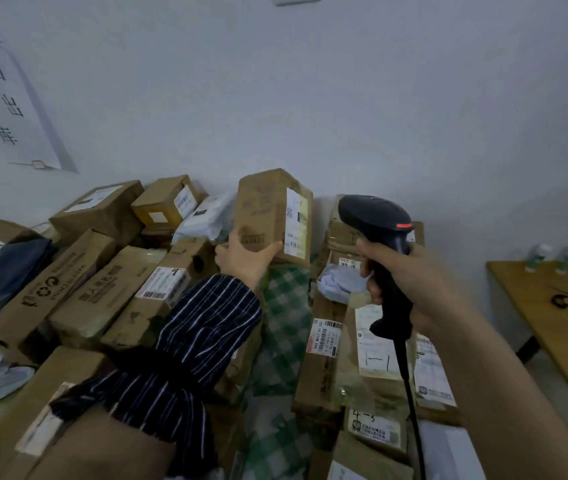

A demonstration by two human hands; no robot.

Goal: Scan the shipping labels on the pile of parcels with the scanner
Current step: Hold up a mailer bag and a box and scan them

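Observation:
My left hand [245, 258] grips the lower end of a small brown cardboard parcel [265, 212] and holds it upright above the pile. Its white shipping label [296, 221] is on the side turned toward the scanner. My right hand [410, 282] holds the handle of a black handheld scanner [376, 220] with a red strip near its head; its black cable [412, 403] hangs down. The scanner head is just right of the lifted parcel, a short gap away.
Several cardboard parcels [78, 292] and poly bags are heaped at the left, and a second stack of labelled boxes [372, 344] lies at the right, on a green checked cloth [284, 317]. A wooden table [552, 323] with scissors and small bottles stands far right. A white wall is behind.

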